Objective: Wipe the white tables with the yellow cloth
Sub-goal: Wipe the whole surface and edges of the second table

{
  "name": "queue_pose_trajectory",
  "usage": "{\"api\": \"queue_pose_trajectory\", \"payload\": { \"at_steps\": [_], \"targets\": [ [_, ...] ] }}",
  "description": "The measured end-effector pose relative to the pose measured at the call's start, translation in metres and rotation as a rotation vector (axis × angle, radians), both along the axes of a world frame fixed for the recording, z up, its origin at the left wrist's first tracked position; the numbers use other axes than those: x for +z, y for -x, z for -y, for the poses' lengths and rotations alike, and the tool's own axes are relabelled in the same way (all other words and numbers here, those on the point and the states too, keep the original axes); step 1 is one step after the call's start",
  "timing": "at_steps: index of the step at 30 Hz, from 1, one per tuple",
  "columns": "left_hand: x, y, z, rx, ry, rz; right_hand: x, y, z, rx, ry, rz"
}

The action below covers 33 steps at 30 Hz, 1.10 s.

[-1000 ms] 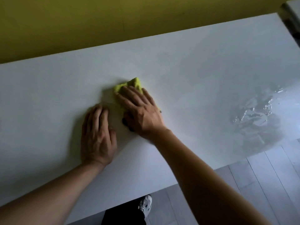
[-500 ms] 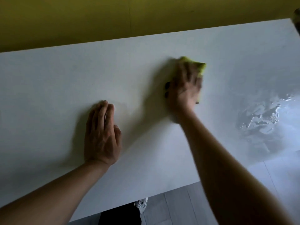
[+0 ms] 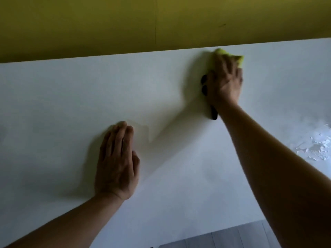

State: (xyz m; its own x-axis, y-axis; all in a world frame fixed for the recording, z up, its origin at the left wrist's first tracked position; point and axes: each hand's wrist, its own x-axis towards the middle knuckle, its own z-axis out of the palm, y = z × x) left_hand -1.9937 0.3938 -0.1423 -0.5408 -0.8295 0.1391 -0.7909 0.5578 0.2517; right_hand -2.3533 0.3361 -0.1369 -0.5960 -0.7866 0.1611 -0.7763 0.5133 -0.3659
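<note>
My right hand (image 3: 223, 81) is stretched out to the far edge of the white surface (image 3: 71, 104), just below the yellow wall (image 3: 161, 24). Under it lies the yellow cloth (image 3: 238, 59): my palm and fingers press down on top of it, so most of the cloth is hidden, and only a bright rim shows beyond my fingertips, toward the wall and a little to the right. The hand is blurred, so I cannot tell whether the fingers curl into the cloth or lie flat on it; the grip there stays unclear. A dark shape peeks out at the thumb side of that hand and by the wrist; I cannot make out what it is.

My left hand (image 3: 117, 163) lies flat on the surface nearer to me and well apart from the cloth, fingers straight and close together, holding nothing, its grip released.

At the right edge a wet patch (image 3: 315, 149) glistens on the surface, well apart from the cloth. A strip of grey floor (image 3: 232, 238) shows below the near edge.
</note>
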Motion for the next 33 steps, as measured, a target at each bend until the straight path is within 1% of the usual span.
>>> {"api": "queue_pose_trajectory", "payload": {
  "at_steps": [1,3,5,6,7,8,10,11,12,13,14,16,17,19,21,23,25,27,29,31,33],
  "targets": [
    [0.001,0.0,0.0,-0.002,-0.002,-0.005,0.002,0.013,-0.003,-0.101,-0.006,0.004],
    [0.002,0.001,0.0,-0.005,0.002,0.0,0.004,0.021,-0.006,-0.224,-0.014,0.029],
    [0.002,0.001,-0.001,0.003,0.001,0.007,0.006,0.003,0.001,-0.285,-0.04,0.04],
    [0.002,0.001,-0.001,0.006,-0.002,0.007,0.005,-0.017,0.007,-0.259,-0.052,0.039],
    [0.002,0.001,-0.001,0.006,-0.006,0.006,0.005,-0.043,0.013,-0.167,-0.037,0.037],
    [0.002,0.001,-0.001,0.004,-0.011,0.003,0.004,-0.075,0.021,-0.005,0.021,0.032],
    [0.002,0.001,-0.001,0.01,-0.02,0.0,-0.001,-0.145,0.039,0.458,0.136,0.002],
    [0.003,0.001,-0.001,0.015,-0.023,-0.004,0.0,-0.175,0.047,0.681,0.127,-0.028],
    [0.003,0.002,-0.001,0.02,-0.025,-0.009,0.002,-0.196,0.054,0.859,0.081,-0.061],
    [0.004,0.003,-0.001,0.025,-0.026,-0.01,0.005,-0.206,0.061,0.969,0.035,-0.087],
    [0.005,0.003,0.0,0.024,-0.026,-0.005,0.007,-0.205,0.068,1.016,0.009,-0.104],
    [0.005,0.002,0.0,0.015,-0.021,-0.007,0.003,-0.183,0.074,0.974,0.006,-0.104],
    [0.005,0.002,0.0,0.009,-0.016,-0.011,0.0,-0.162,0.076,0.875,0.044,-0.074],
    [0.004,0.001,0.0,-0.006,-0.01,-0.013,-0.002,-0.1,0.071,0.527,0.107,-0.005],
    [0.003,0.001,0.0,-0.008,0.002,-0.02,0.001,-0.028,0.051,0.159,0.046,0.02],
    [0.002,0.001,-0.001,-0.005,0.008,-0.019,0.004,0.033,0.019,-0.071,-0.008,0.034],
    [0.001,0.002,-0.001,0.002,0.011,-0.022,0.011,0.061,-0.007,-0.201,-0.025,0.067],
    [0.0,0.001,0.0,-0.009,0.013,-0.012,0.013,0.052,-0.016,-0.248,-0.013,0.07],
    [0.0,0.001,0.0,-0.013,0.013,-0.014,0.014,0.016,-0.01,-0.2,-0.021,0.054],
    [0.001,0.001,0.0,-0.011,0.01,-0.019,0.013,-0.037,-0.002,-0.029,-0.008,0.067],
    [0.001,0.001,0.0,-0.007,0.023,-0.02,0.009,-0.101,0.001,0.21,0.038,0.076]
  ]
}}
